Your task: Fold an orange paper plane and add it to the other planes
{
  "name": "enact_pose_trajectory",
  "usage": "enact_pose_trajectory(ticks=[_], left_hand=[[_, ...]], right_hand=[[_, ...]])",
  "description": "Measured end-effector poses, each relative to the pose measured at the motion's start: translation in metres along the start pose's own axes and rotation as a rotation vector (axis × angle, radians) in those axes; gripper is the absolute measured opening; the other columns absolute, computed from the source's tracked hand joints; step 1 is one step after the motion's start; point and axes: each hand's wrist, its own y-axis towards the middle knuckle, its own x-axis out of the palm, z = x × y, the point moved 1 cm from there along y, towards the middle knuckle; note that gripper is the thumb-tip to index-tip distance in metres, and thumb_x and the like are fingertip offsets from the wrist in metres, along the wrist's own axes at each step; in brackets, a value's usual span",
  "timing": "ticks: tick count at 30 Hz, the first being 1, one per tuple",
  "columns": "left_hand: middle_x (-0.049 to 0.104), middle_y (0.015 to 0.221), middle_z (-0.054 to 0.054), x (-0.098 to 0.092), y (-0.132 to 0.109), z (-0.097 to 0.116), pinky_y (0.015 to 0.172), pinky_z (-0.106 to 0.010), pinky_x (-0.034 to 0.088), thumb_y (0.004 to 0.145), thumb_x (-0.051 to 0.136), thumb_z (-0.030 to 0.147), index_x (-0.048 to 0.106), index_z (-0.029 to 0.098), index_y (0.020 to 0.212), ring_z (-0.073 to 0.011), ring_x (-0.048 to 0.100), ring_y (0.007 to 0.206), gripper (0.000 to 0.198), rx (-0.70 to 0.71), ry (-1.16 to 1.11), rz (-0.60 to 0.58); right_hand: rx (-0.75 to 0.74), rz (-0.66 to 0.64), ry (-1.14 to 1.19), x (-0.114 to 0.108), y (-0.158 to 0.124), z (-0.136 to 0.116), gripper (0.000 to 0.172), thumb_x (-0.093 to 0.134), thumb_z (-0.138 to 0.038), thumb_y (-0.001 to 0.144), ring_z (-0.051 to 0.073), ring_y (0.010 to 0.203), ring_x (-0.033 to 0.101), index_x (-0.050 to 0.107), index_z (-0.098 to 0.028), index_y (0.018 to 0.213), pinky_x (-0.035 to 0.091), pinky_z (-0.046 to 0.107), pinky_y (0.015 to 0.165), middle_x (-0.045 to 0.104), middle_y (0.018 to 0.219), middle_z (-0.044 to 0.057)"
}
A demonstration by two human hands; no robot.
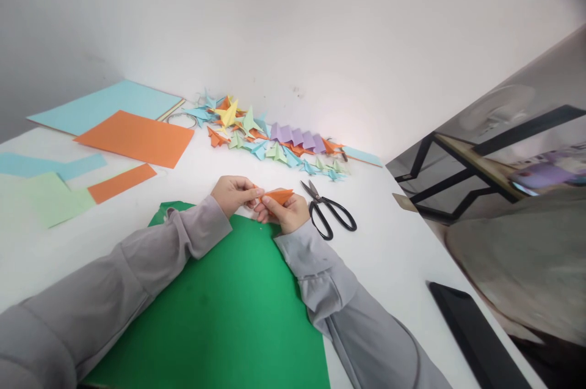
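Between my two hands is a small folded piece of orange paper (278, 195), held above the far edge of a green sheet (229, 303). My left hand (235, 195) pinches its left end between thumb and fingers. My right hand (289, 212) grips the wider pointed part, thumb on top; some of its fingers are hidden behind the paper. Just to the right of my right hand lie black-handled scissors (327, 209), blades slightly apart and pointing away. Beyond the hands, a pile of small folded paper pieces (274, 138) in several colours runs along the wall.
Flat paper lies at left: a large blue sheet (110, 105), an orange sheet (137, 137), an orange strip (122, 183), a light green piece (55, 196) and a blue strip (82, 166). A dark flat device (473, 331) rests near the table's right edge.
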Motion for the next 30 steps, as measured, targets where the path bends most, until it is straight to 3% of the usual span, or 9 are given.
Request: enact_pose_trajectory(ticks=[7,18,25,30], left_hand=[[0.059,0.043,0.0,0.0,0.0019,-0.0016,0.046,-0.023,0.042,0.047,0.079,0.024,0.066,0.01,0.056,-0.0085,0.052,0.042,0.021,-0.026,-0.062,0.129],[0.059,0.049,-0.002,0.0034,-0.0023,0.0074,0.049,-0.024,0.042,0.048,0.079,0.025,0.068,0.009,0.056,-0.0088,0.053,0.047,0.022,-0.002,-0.163,0.067],[0.057,0.043,-0.001,0.0026,-0.0009,0.0071,0.046,-0.022,0.041,0.051,0.077,0.024,0.065,0.009,0.057,-0.0084,0.052,0.043,0.02,-0.039,-0.177,0.112],[0.058,0.043,0.001,0.0028,-0.0019,0.0081,0.044,-0.021,0.042,0.051,0.076,0.021,0.064,0.01,0.056,-0.0078,0.051,0.04,0.017,-0.04,0.042,0.069]], right_hand=[[0.003,0.048,-0.066,0.0008,-0.002,-0.0013,0.028,0.074,-0.04,0.062,0.01,0.043,0.058,0.065,-0.014,0.064,0.048,0.02,0.043,0.066,0.055,0.002],[0.037,0.066,-0.079,-0.0006,-0.0014,-0.0007,0.03,0.074,-0.042,0.061,0.011,0.043,0.059,0.066,-0.013,0.063,0.048,0.019,0.041,0.066,0.052,0.003],[0.085,0.077,0.096,-0.0032,0.0012,-0.0022,0.029,0.077,-0.039,0.056,0.011,0.041,0.06,0.065,-0.015,0.065,0.05,0.02,0.041,0.068,0.055,0.002],[0.068,0.069,0.057,-0.0033,0.002,-0.0025,0.029,0.076,-0.041,0.057,0.01,0.038,0.058,0.063,-0.015,0.062,0.046,0.017,0.036,0.065,0.051,0.001]])
